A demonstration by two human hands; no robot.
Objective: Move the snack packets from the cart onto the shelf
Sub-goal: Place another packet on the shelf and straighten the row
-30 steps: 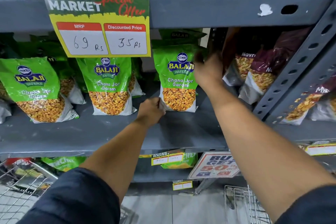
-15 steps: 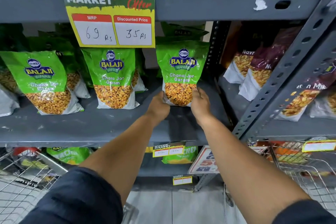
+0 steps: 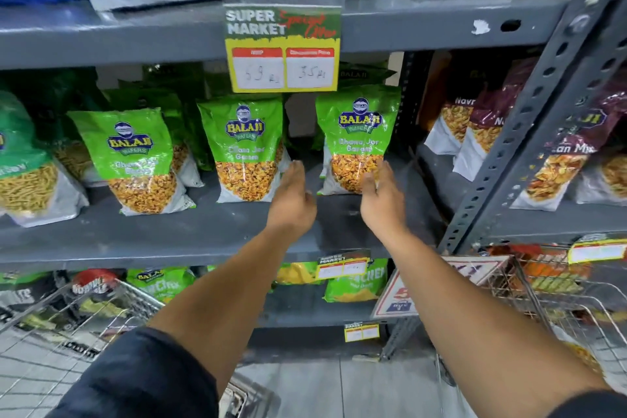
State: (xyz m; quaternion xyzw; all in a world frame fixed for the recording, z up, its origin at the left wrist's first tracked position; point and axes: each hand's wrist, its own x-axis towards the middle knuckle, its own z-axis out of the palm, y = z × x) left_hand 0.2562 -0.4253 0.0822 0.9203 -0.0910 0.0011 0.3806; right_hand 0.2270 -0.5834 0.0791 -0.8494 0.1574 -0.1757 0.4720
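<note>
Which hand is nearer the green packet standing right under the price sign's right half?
Right. The right hand overlaps the packet's lower right corner, fingers open. The left hand is off to its left, in the gap beside the middle packet, apart from it.

We see green snack packets (image 3: 356, 139) with a blue and yellow logo, white bases and a picture of orange-yellow snack, standing on a plain grey metal shelf (image 3: 210, 234). Above them hangs a price sign (image 3: 283, 47), dark green with white and red lettering over a yellow field with two white boxes headed in red. To the right stand maroon packets (image 3: 488, 132) with white lower parts, and our sleeves (image 3: 142, 380) are dark navy.
</note>
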